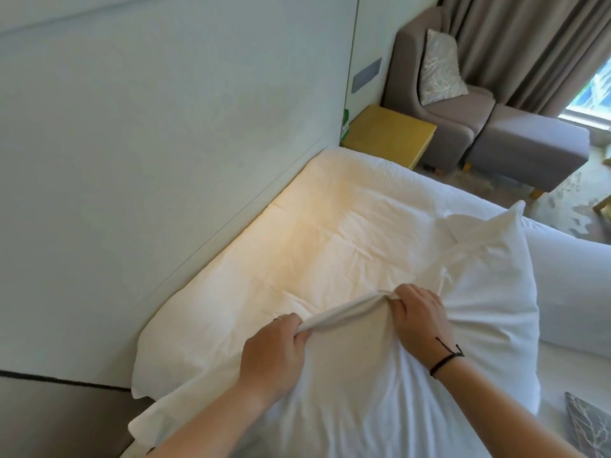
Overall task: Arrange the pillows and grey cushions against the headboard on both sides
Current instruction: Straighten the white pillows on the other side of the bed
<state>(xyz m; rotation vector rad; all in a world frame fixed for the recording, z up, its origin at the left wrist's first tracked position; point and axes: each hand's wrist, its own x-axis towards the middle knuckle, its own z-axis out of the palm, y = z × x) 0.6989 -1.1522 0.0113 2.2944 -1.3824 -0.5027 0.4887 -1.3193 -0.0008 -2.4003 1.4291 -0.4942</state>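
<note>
Both hands' fingers (302, 333) pinch pillow (463, 325) fabric; grey cushion (587, 424) beside.

both forearms are bare, with no sleeves in view. the left hand (272, 350) looks to have a thin ring on one finger, too small to be sure. the right hand (420, 320) has a thin black cord bracelet (446, 360) at the wrist, its knotted ends sticking out.

Left hand (274, 350), right hand (418, 317) pinch bunched pillowcase edge of near pillow (446, 325), frame centre; far pillow (264, 259) flat against headboard (148, 143).
</note>
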